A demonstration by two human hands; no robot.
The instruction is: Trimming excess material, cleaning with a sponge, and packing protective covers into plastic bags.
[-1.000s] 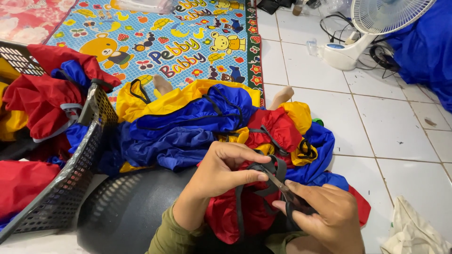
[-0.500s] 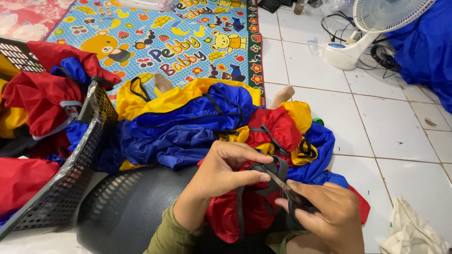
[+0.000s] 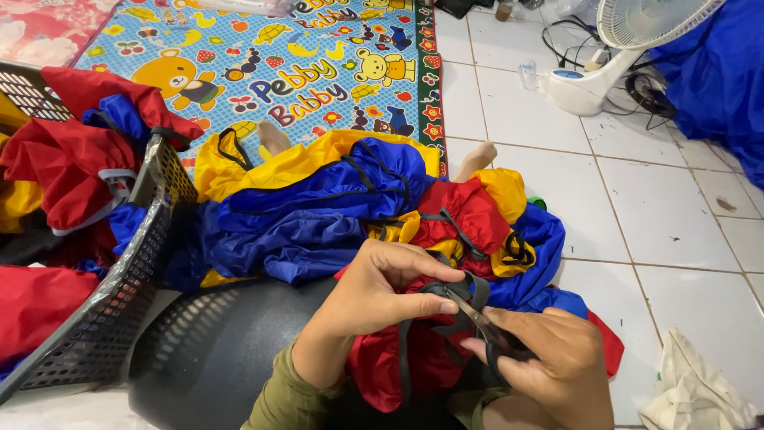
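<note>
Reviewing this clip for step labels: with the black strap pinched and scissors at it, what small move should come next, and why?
Probably close the scissors on the black strap. The left hand pinches the strap taut over the red cloth, and the right hand holds the scissors with their blades right at the strap, so a snip looks set up. Whether the blades already straddle it is hard to tell.

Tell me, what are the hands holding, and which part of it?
The left hand pinches a black strap of the red fabric near its loop. The right hand holds scissors by the handles, blades at that strap.
</note>
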